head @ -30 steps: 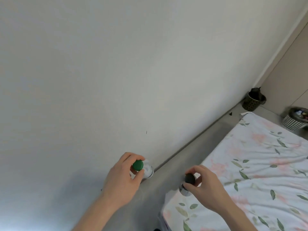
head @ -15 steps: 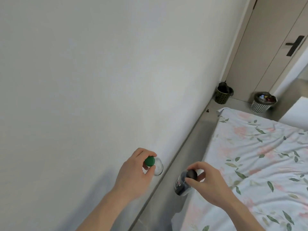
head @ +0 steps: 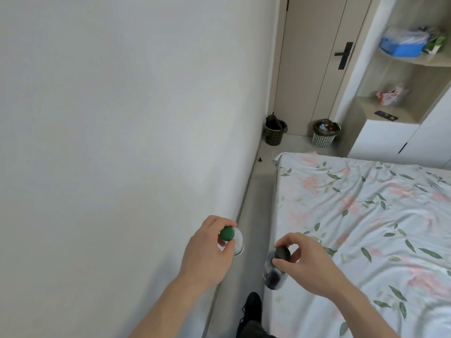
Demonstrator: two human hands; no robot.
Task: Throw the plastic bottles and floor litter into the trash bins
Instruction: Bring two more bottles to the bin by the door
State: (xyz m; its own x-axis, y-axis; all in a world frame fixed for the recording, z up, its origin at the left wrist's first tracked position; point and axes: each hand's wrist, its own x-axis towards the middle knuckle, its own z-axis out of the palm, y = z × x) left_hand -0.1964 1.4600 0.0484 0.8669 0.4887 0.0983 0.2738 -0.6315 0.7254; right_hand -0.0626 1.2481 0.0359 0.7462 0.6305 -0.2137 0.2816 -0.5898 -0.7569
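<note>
A: Green-capped bottle (head: 233, 240) hangs by its neck from the left hand (head: 207, 250); why?
B: Pinched near the caps for carrying, I'd judge. The right hand (head: 305, 262) grips the black-capped bottle (head: 277, 267) likewise; 2 bins (head: 274, 132) wait ahead by the door (head: 314, 57).

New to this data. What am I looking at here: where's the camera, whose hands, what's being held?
There is no robot. One wide-angle camera sits on a person's head and looks down at their bare hands. The left hand grips a clear bottle by its green cap. The right hand grips a dark bottle by its black cap. They stand in a narrow floor strip between a white wall and a bed with a floral sheet. Ahead, by the door, stand two trash bins: a dark bin and a white bin that already holds litter.
</note>
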